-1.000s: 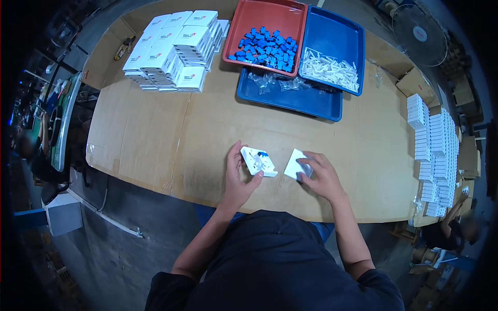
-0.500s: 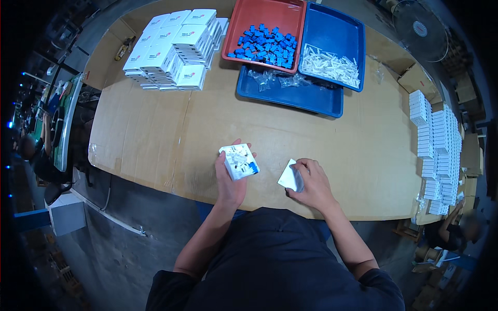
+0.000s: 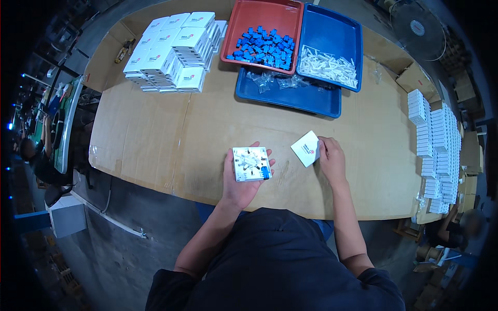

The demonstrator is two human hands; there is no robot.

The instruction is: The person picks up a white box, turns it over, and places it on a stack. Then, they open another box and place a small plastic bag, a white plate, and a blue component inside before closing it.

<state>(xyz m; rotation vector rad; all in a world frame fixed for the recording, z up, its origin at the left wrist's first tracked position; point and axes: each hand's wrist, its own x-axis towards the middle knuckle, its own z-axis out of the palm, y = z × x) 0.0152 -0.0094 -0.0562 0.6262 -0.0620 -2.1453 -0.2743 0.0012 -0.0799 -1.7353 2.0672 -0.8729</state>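
Observation:
My left hand (image 3: 241, 192) holds a shallow white square box (image 3: 237, 175) from beneath, its fingertips showing past the far and right sides. The box's inside faces up, with white pieces, small dark parts and a blue connector (image 3: 265, 172) in its near right corner. To the right, my right hand (image 3: 332, 158) pinches a white square cover (image 3: 306, 149) by its right edge, thumb on top. Its printed face is up and it is turned cornerwise, apart from the box. Whether the cover touches the table cannot be told.
Stacks of white square boxes (image 3: 189, 39) stand far left. A red tray (image 3: 264, 13) of blue connectors and a blue tray (image 3: 332, 31) of white sticks overlap a lower blue tray (image 3: 290, 103) with clear bags. More white boxes (image 3: 436, 150) line the cardboard-covered table's (image 3: 207, 122) right edge.
My right hand has moved forward and right, and the cover now shows its printed face. The box in my left hand has shifted slightly right and sits squarer.

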